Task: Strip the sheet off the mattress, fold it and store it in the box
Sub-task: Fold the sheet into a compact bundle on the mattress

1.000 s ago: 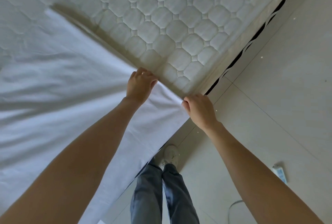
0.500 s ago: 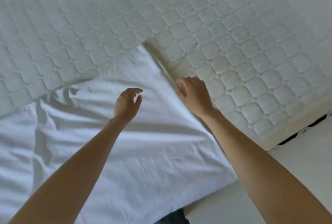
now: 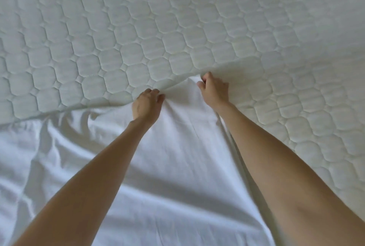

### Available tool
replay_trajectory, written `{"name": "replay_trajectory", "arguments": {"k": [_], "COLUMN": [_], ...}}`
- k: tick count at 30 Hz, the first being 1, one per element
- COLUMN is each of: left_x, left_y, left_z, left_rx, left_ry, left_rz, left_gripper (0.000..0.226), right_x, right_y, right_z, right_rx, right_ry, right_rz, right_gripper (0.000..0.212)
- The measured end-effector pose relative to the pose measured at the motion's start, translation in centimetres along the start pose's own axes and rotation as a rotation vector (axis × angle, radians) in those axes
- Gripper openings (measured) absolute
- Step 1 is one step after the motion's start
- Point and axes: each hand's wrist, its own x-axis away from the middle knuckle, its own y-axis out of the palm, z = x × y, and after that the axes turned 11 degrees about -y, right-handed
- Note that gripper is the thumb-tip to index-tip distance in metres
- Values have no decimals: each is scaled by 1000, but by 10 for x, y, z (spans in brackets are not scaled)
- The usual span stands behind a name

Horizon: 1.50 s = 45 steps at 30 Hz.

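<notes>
Quilted mattress (image 3: pixel 138 34) with octagon stitching across the top and right, smooth white sheet (image 3: pixel 158 166), wrinkled at left, peeled back over the near part. Left hand (image 3: pixel 147 106) and right hand (image 3: pixel 214 91) close together at the sheet's far peak, fingers curled, pinching fabric at the quilted edge.

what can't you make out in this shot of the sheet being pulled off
- Storage box: not in the head view at all.
- Fingertips of the left hand and right hand: curled into the fabric, so the exact grip is hidden.
- White sheet: its extent is cut off by the left and bottom edges.
- Quilted mattress: no edge or corner in frame, so how much remains covered cannot be told.
</notes>
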Motion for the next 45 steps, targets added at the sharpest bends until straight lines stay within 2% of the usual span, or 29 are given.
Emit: {"name": "replay_trajectory", "arguments": {"k": [2,4,6,9,14,15,16,18,20,22,24,26,29,34,40,43,45], "left_x": [-4,-12,-23,-33,-48,-51,-53,-52,-44,-29,-11,9,52,154,260,269,267], "left_y": [-1,-2,6,19,19,18,18,21,27,34,42,49,62,94,129,138,140], "left_z": [18,37,46,51,62,65,70,80,84,80,71,60,42,8,11,30,40], "left_rx": [108,244,297,275,92,51,27,60,196,347,390,312,121,-90,-205,-301,-338], "left_ry": [43,65,75,89,-10,-3,12,56,97,145,239,312,396,483,604,519,478], "left_rz": [107,158,89,-56,-90,-104,-119,-129,-68,-12,2,4,-32,-117,-233,-299,-313], "left_gripper": [23,19,18,39,39,37,35,29,23,25,48,63,63,71,84,87,86], "right_x": [-1,-5,-13,-21,-11,-4,6,28,40,41,42,54,100,209,313,332,344], "right_y": [-12,-28,-31,-20,-15,-16,-17,-16,-15,-10,-4,-6,-10,-4,-4,-6,-7], "right_z": [9,20,29,32,27,27,29,35,42,45,45,46,50,52,78,91,92], "right_rx": [60,162,235,214,120,96,80,38,-4,71,112,87,17,-86,21,56,184], "right_ry": [-116,-132,-112,-100,123,142,136,96,73,17,19,35,-48,16,61,107,29], "right_rz": [222,371,337,212,-109,-177,-218,-175,-7,83,85,51,-34,-145,-55,-117,-115], "right_gripper": [13,12,16,23,64,65,57,29,16,14,22,35,45,65,62,59,60]}}
